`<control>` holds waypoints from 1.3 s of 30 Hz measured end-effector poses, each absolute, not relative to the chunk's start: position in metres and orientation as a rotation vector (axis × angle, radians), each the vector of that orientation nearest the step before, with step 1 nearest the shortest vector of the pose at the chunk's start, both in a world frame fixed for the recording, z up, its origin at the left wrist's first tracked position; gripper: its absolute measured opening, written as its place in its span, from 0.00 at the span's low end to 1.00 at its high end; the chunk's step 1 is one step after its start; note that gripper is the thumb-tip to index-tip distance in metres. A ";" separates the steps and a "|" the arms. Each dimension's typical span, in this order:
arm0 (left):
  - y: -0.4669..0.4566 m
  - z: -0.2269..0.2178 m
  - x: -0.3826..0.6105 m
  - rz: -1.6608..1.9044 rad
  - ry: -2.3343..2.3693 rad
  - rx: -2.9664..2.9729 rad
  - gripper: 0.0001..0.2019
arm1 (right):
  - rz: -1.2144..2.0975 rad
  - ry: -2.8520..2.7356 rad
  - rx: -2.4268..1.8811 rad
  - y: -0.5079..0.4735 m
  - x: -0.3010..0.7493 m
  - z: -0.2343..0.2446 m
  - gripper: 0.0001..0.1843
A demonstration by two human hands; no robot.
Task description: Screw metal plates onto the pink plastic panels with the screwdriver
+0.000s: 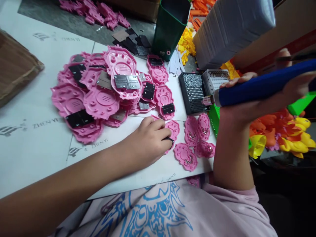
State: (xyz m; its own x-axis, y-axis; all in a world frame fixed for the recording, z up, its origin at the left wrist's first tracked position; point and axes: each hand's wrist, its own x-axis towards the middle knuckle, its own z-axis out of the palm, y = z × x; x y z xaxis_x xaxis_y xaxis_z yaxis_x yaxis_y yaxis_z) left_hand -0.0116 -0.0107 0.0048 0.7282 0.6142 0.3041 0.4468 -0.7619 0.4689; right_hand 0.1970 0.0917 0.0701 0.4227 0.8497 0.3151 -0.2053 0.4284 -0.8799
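Observation:
My left hand [148, 140] rests on the white table sheet, fingers curled down onto a pink plastic piece [174, 130] with a small dark plate at the fingertips. My right hand [249, 105] is raised at the right and is wrapped round a blue electric screwdriver [261, 87], its tip pointing left over the black screw tray [194, 92]. A heap of pink plastic shells [98, 95], many with dark or grey metal plates, lies left of centre. Several pink pieces with screws [197, 138] lie just right of my left hand.
A green bin [169, 28] stands at the back, with dark plates [130, 41] beside it and yellow parts [186, 44] to its right. A grey-white box [229, 29] sits at upper right. Orange and yellow plastic parts [283, 131] pile at the right. Cardboard [14, 69] lies far left.

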 end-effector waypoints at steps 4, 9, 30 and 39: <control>-0.011 0.004 -0.012 0.654 0.825 2.576 0.03 | 0.565 -0.955 -0.799 0.112 0.195 0.066 0.16; -0.012 0.003 -0.012 0.672 0.820 2.584 0.02 | 0.580 -0.999 -0.798 0.117 0.195 0.063 0.16; -0.011 0.003 -0.012 0.644 0.818 2.561 0.02 | 0.705 -1.068 -0.856 0.115 0.196 0.059 0.22; -0.011 0.003 -0.012 0.623 0.821 2.595 0.03 | 0.665 -0.998 -0.883 0.119 0.197 0.059 0.23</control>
